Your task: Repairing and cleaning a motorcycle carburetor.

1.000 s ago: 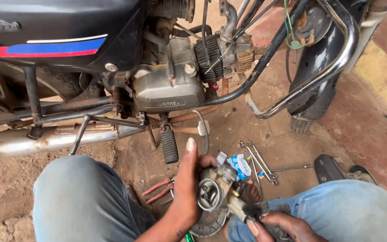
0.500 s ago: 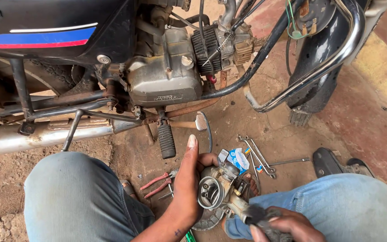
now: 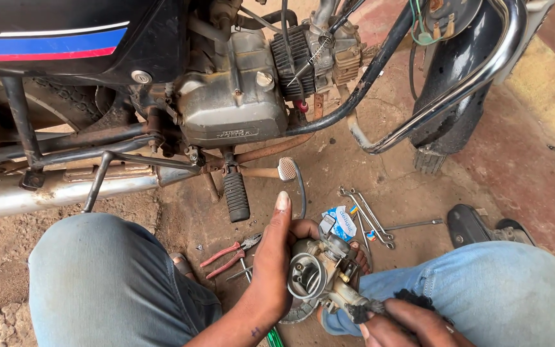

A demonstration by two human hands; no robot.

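Head view, your left hand (image 3: 271, 257) wrapped around the carburetor (image 3: 319, 276), your right hand (image 3: 412, 324) gripping a dark brush (image 3: 361, 310) against its near right side

Outdoor repair spot, bare ground, daylight.
Floor (image 3: 354, 160) is rough, cracked concrete, dusty brown with reddish patches to the right and a pale yellow strip (image 3: 554, 90) at the far right edge. A motorcycle (image 3: 226, 96) stands across the top, exhaust pipe (image 3: 46, 193) low on the left. Spanners (image 3: 370, 218), red-handled pliers (image 3: 229, 254) and a small blue-white packet (image 3: 340, 222) lie on the ground. Light even, soft shadows.
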